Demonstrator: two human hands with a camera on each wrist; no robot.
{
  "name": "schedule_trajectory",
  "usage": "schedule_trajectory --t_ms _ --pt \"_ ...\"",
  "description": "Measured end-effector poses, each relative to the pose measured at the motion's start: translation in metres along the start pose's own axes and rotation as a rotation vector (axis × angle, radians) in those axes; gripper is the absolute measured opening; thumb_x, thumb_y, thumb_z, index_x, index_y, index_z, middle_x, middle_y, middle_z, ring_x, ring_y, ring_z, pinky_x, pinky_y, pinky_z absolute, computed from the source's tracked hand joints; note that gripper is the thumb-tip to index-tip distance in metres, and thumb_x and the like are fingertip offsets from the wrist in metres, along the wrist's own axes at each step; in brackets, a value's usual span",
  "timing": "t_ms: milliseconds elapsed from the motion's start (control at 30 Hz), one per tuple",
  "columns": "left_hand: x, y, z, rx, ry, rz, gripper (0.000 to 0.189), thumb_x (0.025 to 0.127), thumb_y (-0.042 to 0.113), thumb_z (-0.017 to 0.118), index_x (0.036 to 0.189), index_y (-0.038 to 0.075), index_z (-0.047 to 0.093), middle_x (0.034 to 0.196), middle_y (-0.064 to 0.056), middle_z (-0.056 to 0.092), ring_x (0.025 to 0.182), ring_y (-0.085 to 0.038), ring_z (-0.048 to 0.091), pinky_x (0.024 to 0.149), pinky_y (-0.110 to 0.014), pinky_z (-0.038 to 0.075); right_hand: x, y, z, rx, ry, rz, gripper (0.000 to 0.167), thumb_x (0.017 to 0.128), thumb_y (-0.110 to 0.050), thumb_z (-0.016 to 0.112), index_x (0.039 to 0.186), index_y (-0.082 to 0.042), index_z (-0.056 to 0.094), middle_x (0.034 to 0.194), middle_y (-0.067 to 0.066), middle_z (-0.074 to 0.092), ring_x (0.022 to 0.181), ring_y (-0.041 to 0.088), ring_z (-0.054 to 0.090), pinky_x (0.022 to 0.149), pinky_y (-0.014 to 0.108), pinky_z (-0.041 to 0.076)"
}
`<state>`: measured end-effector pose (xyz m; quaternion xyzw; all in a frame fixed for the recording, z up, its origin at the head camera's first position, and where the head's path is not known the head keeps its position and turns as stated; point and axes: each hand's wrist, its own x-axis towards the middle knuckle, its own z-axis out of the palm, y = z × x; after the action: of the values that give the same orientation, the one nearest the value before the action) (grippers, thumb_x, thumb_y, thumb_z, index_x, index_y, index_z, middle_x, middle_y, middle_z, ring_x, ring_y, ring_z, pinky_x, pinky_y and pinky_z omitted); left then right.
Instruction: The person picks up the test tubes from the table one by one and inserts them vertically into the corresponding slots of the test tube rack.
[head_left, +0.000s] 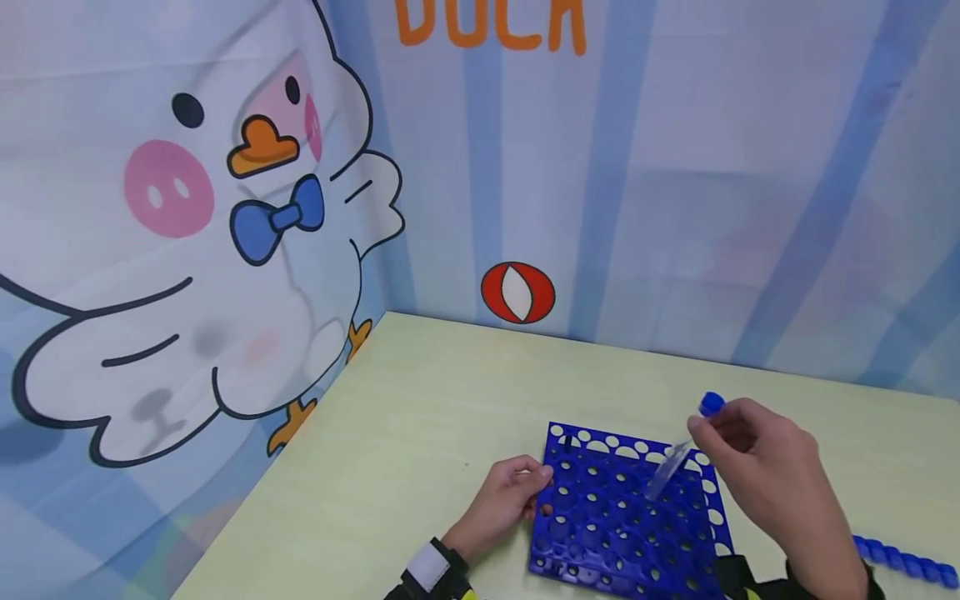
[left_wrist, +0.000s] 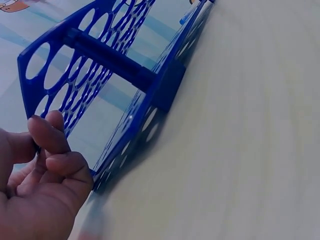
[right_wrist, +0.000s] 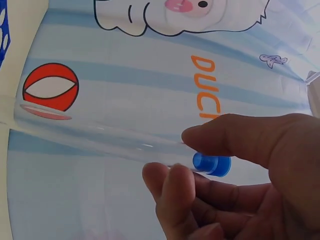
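Observation:
A blue test tube rack (head_left: 592, 537) with rows of round holes stands on the table. My left hand (head_left: 502, 504) grips its left edge, the thumb on the upper plate and the other fingers curled in below, as the left wrist view also shows on the rack (left_wrist: 112, 60). Between thumb and fingertips, my right hand (head_left: 772, 475) pinches a clear test tube (right_wrist: 120, 141) just below its blue cap (right_wrist: 220, 166). The tube slants over the rack's right half, its lower end overlapping the holes in the head view. No contents show inside it.
A blue twisted rod (head_left: 907, 562) lies on the pale table (head_left: 360, 483) to the right, partly behind my right wrist. A printed cloth (head_left: 675, 208) with a duck (head_left: 300, 275) and a red ball forms the backdrop beyond the table's edges.

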<state>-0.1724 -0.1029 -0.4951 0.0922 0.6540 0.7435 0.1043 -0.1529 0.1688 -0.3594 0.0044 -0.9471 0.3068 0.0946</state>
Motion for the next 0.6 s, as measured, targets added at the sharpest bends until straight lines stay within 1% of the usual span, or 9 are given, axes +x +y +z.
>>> schedule_trajectory --t_ms 33,100,133,200,233,267,467,600 --pt "0.000 -0.001 0.000 -0.003 -0.001 0.001 0.028 0.093 0.022 0.054 0.093 -0.006 0.055 0.069 -0.005 0.058 0.056 -0.010 0.056 0.049 -0.020 0.038 0.006 0.005 0.010 0.003 0.017 -0.005 0.059 0.082 -0.067 0.044 0.107 -0.015 0.057 0.092 0.000 0.062 0.084 0.016 0.057 0.068 0.044 0.047" --pt "0.001 -0.001 0.000 -0.003 -0.004 0.003 0.027 0.094 0.021 0.053 0.094 -0.006 0.055 0.069 -0.004 0.058 0.056 -0.010 0.057 0.049 -0.020 0.039 0.008 -0.006 0.015 0.024 0.035 -0.042 0.057 0.083 -0.066 0.044 0.107 -0.016 0.056 0.093 0.000 0.061 0.085 0.016 0.056 0.069 0.043 0.047" --pt "0.001 -0.001 0.000 -0.006 -0.005 0.004 0.028 0.094 0.021 0.053 0.094 -0.006 0.055 0.069 -0.004 0.058 0.057 -0.010 0.057 0.049 -0.020 0.039 0.007 -0.014 0.016 0.030 0.048 -0.061 0.055 0.084 -0.065 0.043 0.106 -0.016 0.056 0.093 0.000 0.061 0.085 0.016 0.056 0.070 0.043 0.047" --pt "0.001 -0.001 0.001 -0.013 -0.005 0.005 0.028 0.093 0.021 0.054 0.094 -0.007 0.054 0.069 -0.003 0.058 0.057 -0.010 0.058 0.049 -0.020 0.039 0.001 -0.036 0.009 0.070 0.031 -0.102 0.053 0.087 -0.059 0.046 0.105 -0.011 0.057 0.093 0.006 0.062 0.086 0.021 0.057 0.072 0.042 0.047" --pt "0.001 0.000 0.001 -0.012 -0.004 0.007 0.028 0.093 0.021 0.054 0.094 -0.007 0.054 0.069 -0.003 0.058 0.057 -0.010 0.058 0.049 -0.020 0.039 -0.001 -0.046 0.008 0.069 0.045 -0.119 0.050 0.088 -0.056 0.046 0.104 -0.010 0.057 0.092 0.006 0.062 0.085 0.021 0.057 0.072 0.042 0.047" --pt "0.001 0.001 0.002 -0.012 -0.002 0.009 0.029 0.093 0.021 0.054 0.094 -0.008 0.054 0.069 -0.003 0.058 0.057 -0.010 0.058 0.049 -0.020 0.039 -0.005 -0.058 0.003 0.086 0.035 -0.141 0.048 0.090 -0.051 0.048 0.103 -0.006 0.058 0.091 0.010 0.062 0.084 0.025 0.058 0.072 0.042 0.047" --pt "0.002 0.000 0.001 -0.010 0.016 -0.003 0.027 0.093 0.019 0.053 0.094 -0.008 0.055 0.069 -0.003 0.058 0.056 -0.010 0.058 0.048 -0.020 0.039 0.003 -0.067 0.020 0.124 0.080 -0.194 0.039 0.090 -0.042 0.054 0.097 -0.004 0.060 0.085 0.009 0.064 0.078 0.022 0.059 0.067 0.037 0.048" --pt "0.002 -0.002 -0.001 -0.012 0.020 -0.009 0.027 0.094 0.018 0.053 0.093 -0.009 0.055 0.067 -0.003 0.058 0.054 -0.010 0.056 0.047 -0.021 0.039 0.008 -0.069 0.036 0.158 0.183 -0.251 0.031 0.090 -0.034 0.058 0.095 -0.004 0.062 0.084 0.009 0.065 0.075 0.022 0.061 0.066 0.033 0.048"
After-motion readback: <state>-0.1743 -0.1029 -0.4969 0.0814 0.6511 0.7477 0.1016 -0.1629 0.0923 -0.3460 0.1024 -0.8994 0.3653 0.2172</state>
